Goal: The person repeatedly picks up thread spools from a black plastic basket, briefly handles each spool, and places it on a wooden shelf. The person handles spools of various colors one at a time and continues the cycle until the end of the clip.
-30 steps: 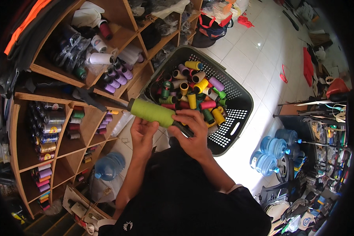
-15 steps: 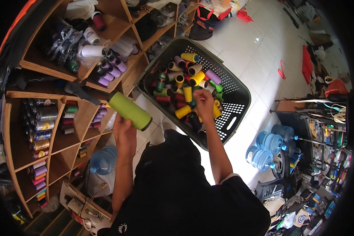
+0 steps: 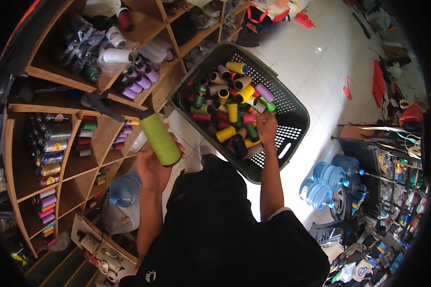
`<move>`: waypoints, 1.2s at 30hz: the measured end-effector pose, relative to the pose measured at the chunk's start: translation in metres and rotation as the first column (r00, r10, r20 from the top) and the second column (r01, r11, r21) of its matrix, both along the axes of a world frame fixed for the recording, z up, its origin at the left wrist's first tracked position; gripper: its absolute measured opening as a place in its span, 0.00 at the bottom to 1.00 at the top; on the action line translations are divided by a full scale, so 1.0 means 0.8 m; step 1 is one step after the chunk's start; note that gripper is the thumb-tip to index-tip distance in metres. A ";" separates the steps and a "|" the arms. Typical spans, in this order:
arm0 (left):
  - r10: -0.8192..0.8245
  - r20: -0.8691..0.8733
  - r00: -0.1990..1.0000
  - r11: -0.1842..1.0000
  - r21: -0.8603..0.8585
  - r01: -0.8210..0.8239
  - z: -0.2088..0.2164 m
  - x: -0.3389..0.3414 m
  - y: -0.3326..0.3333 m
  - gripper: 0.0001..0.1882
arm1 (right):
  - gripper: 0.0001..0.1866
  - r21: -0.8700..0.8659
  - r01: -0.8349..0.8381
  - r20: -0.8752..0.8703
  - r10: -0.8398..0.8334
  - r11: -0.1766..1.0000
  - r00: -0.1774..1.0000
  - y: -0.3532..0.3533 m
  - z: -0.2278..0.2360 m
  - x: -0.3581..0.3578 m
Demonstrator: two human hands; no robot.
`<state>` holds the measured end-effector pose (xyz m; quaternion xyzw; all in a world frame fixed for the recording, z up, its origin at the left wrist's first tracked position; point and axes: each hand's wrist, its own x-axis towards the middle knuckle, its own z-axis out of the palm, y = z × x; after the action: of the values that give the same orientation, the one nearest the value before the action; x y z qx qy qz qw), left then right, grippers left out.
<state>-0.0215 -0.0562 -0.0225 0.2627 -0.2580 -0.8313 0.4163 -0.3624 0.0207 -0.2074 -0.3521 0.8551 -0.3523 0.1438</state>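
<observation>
My left hand is closed around a large lime-green thread cone, held tilted in front of the shelves. My right hand reaches into a dark green plastic basket, its fingers curled down among the thread spools at the right of the pile. What those fingers grip, if anything, is hidden. Just left of them lie a pinkish-red spool and a dark green spool. Yellow spools, a purple spool and several others lie jumbled in the basket.
Wooden shelves on the left hold sorted spools, including purple cones and plastic-wrapped ones. Blue water jugs lie on the tiled floor at the right. Another blue jug stands beside the shelves.
My right hand has shifted to the right in the basket, uncovering the pinkish-red and dark green spools. The lime-green cone in my left hand has turned to a steeper tilt.
</observation>
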 end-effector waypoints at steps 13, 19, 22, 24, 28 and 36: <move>-0.132 -0.078 0.988 0.991 -0.045 0.129 0.020 -0.016 0.006 0.39 | 0.15 -0.595 -0.374 0.270 0.614 0.712 0.741 -0.047 0.296 0.198; -0.010 0.014 1.000 0.997 -0.073 0.011 0.034 -0.018 0.011 0.36 | 0.16 -0.605 -0.487 0.075 0.654 0.630 0.752 -0.036 0.313 0.214; 0.022 0.067 0.998 0.992 -0.127 -0.013 0.034 -0.017 0.015 0.35 | 0.14 -0.605 -0.476 0.069 0.637 0.639 0.767 -0.031 0.305 0.223; 0.083 0.125 0.989 0.987 -0.148 -0.064 0.035 -0.018 0.019 0.34 | 0.12 -0.615 -0.464 0.059 0.625 0.637 0.779 -0.032 0.295 0.226; 0.144 0.170 0.975 0.978 -0.172 -0.114 0.035 -0.020 0.018 0.34 | 0.08 -0.652 -0.452 0.087 0.652 0.609 0.753 -0.040 0.285 0.223; -0.019 -0.138 0.990 0.997 -0.071 0.009 0.035 -0.002 0.006 0.33 | 0.14 -0.064 -0.309 -0.458 0.247 0.949 0.854 -0.037 0.195 0.096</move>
<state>-0.0233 -0.0515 0.0057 0.1878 -0.2592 -0.8409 0.4364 -0.2853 -0.0088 -0.0510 -0.5522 0.7791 -0.2952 -0.0302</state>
